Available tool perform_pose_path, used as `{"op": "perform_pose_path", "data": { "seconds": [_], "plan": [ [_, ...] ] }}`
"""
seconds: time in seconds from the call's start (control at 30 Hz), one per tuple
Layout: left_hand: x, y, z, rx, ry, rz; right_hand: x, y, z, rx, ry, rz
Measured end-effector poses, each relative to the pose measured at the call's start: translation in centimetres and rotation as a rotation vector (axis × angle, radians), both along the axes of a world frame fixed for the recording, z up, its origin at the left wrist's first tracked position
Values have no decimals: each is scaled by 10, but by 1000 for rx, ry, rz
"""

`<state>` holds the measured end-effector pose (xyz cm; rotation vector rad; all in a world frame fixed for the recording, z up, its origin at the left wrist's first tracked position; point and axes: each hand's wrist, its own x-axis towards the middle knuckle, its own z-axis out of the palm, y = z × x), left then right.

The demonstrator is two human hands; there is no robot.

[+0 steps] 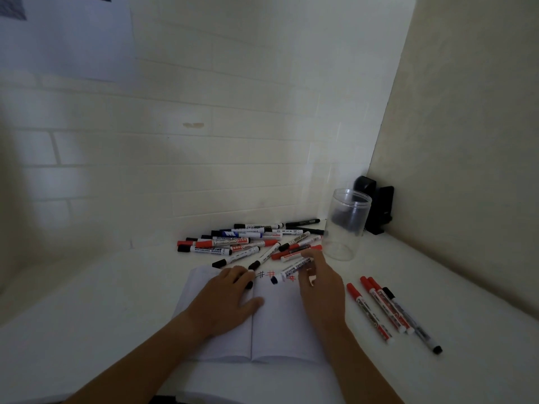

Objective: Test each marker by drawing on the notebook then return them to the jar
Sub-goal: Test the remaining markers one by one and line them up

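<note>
The right hand [319,282] pinches a blue-capped marker [291,271] over the open notebook [271,325], near small hash marks. The left hand [230,298] lies flat and spread on the left page. A marker pile [248,243] sits behind; four markers [390,310] lie right. The empty jar [347,224] stands near the desk's [87,316] back right corner.
</note>
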<state>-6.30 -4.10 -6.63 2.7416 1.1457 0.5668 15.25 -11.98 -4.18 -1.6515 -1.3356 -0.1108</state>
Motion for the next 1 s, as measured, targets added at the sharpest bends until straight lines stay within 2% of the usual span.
{"op": "perform_pose_path", "data": {
  "seconds": [0.17, 0.3, 0.4, 0.53, 0.7, 1.0],
  "plan": [
    [0, 3, -4, -1, 7, 22, 5, 5, 0, 8, 177, 94],
    [0, -1, -2, 11, 60, 26, 17, 11, -3, -112, 387, 44],
    [-1, -3, 0, 1, 88, 31, 24, 11, -1, -149, 411, 44],
    [0, 0, -2, -17, 81, 39, 26, 9, 2, -100, 481, 47],
    [0, 5, -5, -53, 27, 45, 22, 7, -1, -42, 374, 5],
    [2, 4, -1, -58, 58, 52, 28, 9, -5, -117, 461, -6]
  ]
}}
